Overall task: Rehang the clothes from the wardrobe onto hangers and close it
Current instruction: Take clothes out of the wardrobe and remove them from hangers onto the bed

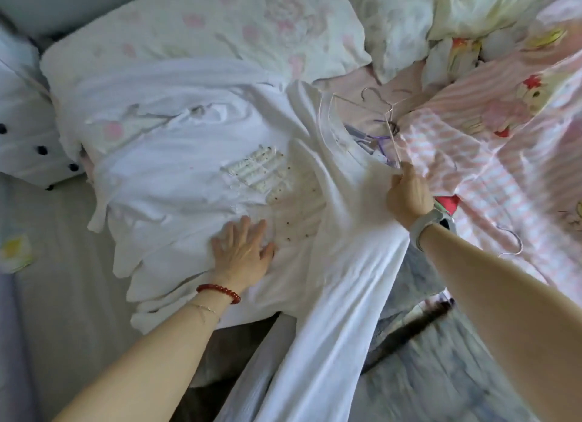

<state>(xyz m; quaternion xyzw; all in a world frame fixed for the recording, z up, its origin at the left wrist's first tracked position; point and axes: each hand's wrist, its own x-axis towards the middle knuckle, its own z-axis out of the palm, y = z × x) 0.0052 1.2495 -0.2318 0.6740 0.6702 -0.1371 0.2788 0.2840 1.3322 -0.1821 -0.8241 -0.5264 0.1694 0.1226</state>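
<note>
A white long-sleeved top with a pearl-beaded front lies spread across the bed, one sleeve trailing toward the near edge. My left hand presses flat on its front, fingers spread. At the shoulder by the neckline, my right hand pinches the fabric. A thin clear hanger with a metal hook pokes out of the neck opening just above that hand. A purple hanger lies partly under the collar.
A floral pillow lies behind the top, with a white garment with dark buttons at the left. Pink striped bedding covers the right side, with another hanger hook on it. A dark strap lies near the bed edge.
</note>
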